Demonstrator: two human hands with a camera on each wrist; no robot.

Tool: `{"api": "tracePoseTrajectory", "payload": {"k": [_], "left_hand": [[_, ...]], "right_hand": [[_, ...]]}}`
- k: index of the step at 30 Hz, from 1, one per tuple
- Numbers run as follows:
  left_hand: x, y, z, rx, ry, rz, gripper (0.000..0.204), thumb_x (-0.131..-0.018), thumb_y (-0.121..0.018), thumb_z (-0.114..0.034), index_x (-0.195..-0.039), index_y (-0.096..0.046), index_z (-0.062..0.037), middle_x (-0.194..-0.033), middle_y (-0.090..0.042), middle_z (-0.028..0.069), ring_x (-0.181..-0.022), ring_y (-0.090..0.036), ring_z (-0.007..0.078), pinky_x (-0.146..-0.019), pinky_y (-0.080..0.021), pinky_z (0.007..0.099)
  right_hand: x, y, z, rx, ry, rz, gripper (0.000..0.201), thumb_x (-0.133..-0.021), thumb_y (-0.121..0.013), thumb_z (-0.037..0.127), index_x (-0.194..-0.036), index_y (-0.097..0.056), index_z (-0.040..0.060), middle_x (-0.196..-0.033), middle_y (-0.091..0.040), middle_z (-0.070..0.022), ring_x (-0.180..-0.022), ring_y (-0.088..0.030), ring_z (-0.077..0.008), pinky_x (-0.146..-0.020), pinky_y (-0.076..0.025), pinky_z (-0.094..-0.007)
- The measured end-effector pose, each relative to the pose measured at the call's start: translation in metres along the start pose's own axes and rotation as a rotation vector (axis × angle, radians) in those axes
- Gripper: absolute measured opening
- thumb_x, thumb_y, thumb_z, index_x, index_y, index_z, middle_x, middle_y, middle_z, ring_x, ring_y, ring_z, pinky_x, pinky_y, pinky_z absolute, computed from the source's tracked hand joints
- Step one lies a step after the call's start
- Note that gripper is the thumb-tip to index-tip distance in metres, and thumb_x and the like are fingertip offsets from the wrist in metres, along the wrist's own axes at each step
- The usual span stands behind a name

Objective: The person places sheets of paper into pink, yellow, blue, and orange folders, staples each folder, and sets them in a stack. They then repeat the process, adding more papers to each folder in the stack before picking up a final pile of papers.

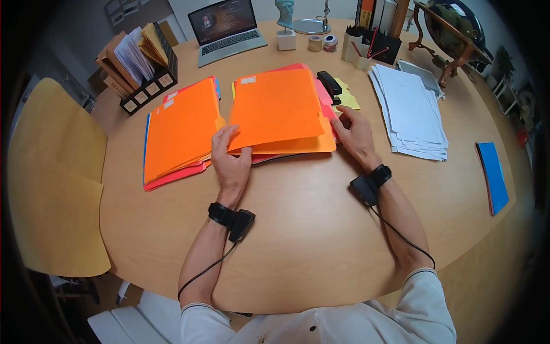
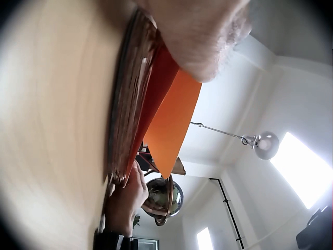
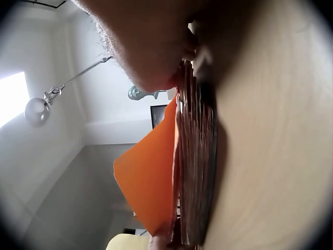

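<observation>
A stack of folders with an orange folder [image 1: 278,106] on top lies before me, red and yellow ones showing beneath. My left hand [image 1: 230,163] holds the front left corner of the top folder, fingers over its edge and thumb near the front. The folder's front edge is raised, and in the right wrist view the lifted orange sheet [image 3: 148,177] stands off the thick pile [image 3: 196,156]. At the stack's right side my right hand [image 1: 356,135] rests with its fingertips against the edge. Another orange-topped folder stack [image 1: 183,132] lies to the left.
Behind the right stack are a black stapler [image 1: 329,87] and yellow paper [image 1: 348,98]. White papers [image 1: 408,112] lie to the right, a blue folder [image 1: 491,178] near the table's right edge. A laptop [image 1: 226,31], file holder [image 1: 150,92] and globe [image 1: 455,28] stand at the back.
</observation>
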State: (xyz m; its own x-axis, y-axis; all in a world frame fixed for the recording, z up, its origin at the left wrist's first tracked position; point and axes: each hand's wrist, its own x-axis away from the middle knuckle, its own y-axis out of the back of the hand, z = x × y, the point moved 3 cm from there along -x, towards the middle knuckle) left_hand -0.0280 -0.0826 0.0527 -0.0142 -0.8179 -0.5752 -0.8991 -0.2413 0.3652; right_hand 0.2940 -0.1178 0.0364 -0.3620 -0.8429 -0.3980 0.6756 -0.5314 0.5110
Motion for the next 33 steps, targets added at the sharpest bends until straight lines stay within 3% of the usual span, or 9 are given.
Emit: {"api": "tracePoseTrajectory", "payload": {"k": [2,5,7,11,22,26,33], "left_hand": [[0.001,-0.002,0.001,0.018,0.027,0.042,0.041,-0.079,-0.066,0.003,-0.120,-0.066,0.0018,-0.124,-0.061,0.0146,-0.124,-0.057,0.0274,-0.110,-0.044,0.0369],[0.001,-0.003,-0.001,0.070,0.027,0.040,0.037,-0.082,-0.069,-0.002,-0.118,-0.066,0.0032,-0.122,-0.061,0.0139,-0.120,-0.058,0.0263,-0.107,-0.045,0.0363],[0.000,0.001,-0.016,0.078,-0.095,0.084,0.034,-0.084,-0.073,-0.007,-0.116,-0.067,0.0030,-0.121,-0.061,0.0140,-0.117,-0.060,0.0251,-0.103,-0.047,0.0353],[0.002,-0.002,-0.010,0.191,-0.095,0.125,0.031,-0.086,-0.076,-0.011,-0.112,-0.068,0.0031,-0.121,-0.062,0.0147,-0.117,-0.060,0.0249,-0.102,-0.047,0.0353],[-0.009,0.022,0.005,-0.023,-0.005,-0.242,0.021,-0.091,-0.068,-0.003,-0.112,-0.069,0.0010,-0.132,-0.062,0.0142,-0.127,-0.057,0.0265,-0.108,-0.043,0.0374],[-0.027,0.049,0.057,-0.074,-0.003,-0.392,0.024,-0.091,-0.066,-0.001,-0.115,-0.066,0.0021,-0.129,-0.062,0.0143,-0.121,-0.059,0.0284,-0.106,-0.045,0.0382],[-0.041,0.104,0.086,-0.170,0.101,-0.602,0.023,-0.093,-0.061,0.003,-0.115,-0.065,0.0032,-0.123,-0.063,0.0142,-0.113,-0.061,0.0268,-0.100,-0.048,0.0371]], "right_hand": [[0.002,-0.003,0.002,0.046,0.048,0.016,0.038,-0.091,-0.069,0.024,-0.119,-0.069,-0.0020,-0.084,-0.071,-0.0184,-0.073,-0.068,-0.0292,-0.071,-0.054,-0.0384],[0.002,0.000,0.003,0.027,0.029,0.028,0.036,-0.091,-0.069,0.022,-0.117,-0.070,-0.0021,-0.085,-0.072,-0.0187,-0.074,-0.068,-0.0293,-0.072,-0.054,-0.0385],[0.002,0.000,0.002,0.029,0.039,0.034,0.034,-0.091,-0.069,0.022,-0.116,-0.070,-0.0020,-0.086,-0.072,-0.0188,-0.075,-0.069,-0.0295,-0.072,-0.054,-0.0384],[0.002,0.000,0.002,0.038,0.069,0.033,0.032,-0.090,-0.069,0.020,-0.114,-0.071,-0.0017,-0.088,-0.073,-0.0187,-0.078,-0.070,-0.0297,-0.074,-0.055,-0.0383],[0.002,0.001,0.002,0.056,0.066,0.051,0.032,-0.090,-0.069,0.021,-0.114,-0.072,-0.0002,-0.089,-0.073,-0.0174,-0.078,-0.070,-0.0283,-0.075,-0.055,-0.0383],[0.002,0.000,0.002,0.048,0.063,0.051,0.032,-0.090,-0.069,0.021,-0.114,-0.072,-0.0001,-0.090,-0.074,-0.0177,-0.078,-0.070,-0.0289,-0.075,-0.055,-0.0385],[0.002,0.000,0.001,0.050,0.084,0.040,0.032,-0.090,-0.069,0.021,-0.114,-0.072,0.0001,-0.091,-0.074,-0.0181,-0.079,-0.071,-0.0298,-0.075,-0.055,-0.0391]]}}
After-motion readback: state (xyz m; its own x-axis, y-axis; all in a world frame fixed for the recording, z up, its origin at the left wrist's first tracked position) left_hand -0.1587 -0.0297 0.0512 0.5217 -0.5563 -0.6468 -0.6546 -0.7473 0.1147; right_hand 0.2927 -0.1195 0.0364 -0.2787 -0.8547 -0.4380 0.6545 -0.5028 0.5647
